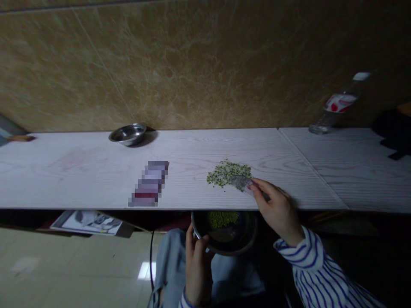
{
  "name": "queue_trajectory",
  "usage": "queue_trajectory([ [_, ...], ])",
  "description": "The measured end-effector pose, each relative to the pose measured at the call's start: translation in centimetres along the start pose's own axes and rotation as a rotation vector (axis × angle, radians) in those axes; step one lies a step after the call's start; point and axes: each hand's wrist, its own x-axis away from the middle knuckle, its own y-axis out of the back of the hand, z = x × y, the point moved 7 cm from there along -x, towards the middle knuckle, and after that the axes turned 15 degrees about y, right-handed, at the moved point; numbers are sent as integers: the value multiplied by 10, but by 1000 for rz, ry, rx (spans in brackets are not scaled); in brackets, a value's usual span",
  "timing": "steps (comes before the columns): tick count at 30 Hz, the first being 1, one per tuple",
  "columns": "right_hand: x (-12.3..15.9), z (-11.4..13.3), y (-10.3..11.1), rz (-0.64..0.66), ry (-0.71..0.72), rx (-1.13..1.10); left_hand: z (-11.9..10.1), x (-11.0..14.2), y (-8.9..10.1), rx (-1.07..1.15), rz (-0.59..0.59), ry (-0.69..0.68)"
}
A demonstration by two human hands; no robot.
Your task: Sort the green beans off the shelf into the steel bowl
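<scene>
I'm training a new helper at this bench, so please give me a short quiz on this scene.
1. True or false: the left hand holds a metal bowl with green beans in it.
2. Multiple choice: what does the right hand touch? A) the plastic bottle B) a translucent plastic piece C) the floor
3. Short answer: which is nearer the wall, the heap of green beans or the steel bowl?

Key: 1 true; 2 B; 3 the steel bowl
</scene>
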Motion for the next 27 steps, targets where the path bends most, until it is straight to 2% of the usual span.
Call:
queue_trajectory([
  [4,-5,6,0,2,32,12,-2,2,-1,-54,3,-46],
  [10,-6,18,-10,100,78,-21,-6,6,3,-195,-38,-131],
  [13,-5,21,-9,109,95,-49,-8,6,3,-245,-5,-181],
  [20,-11,14,-13,69,82,-45,-7,8,-3,-150,-19,-98],
  [27,-10,24,-23,147,105,-95,-11,9,-1,-195,-40,-135],
])
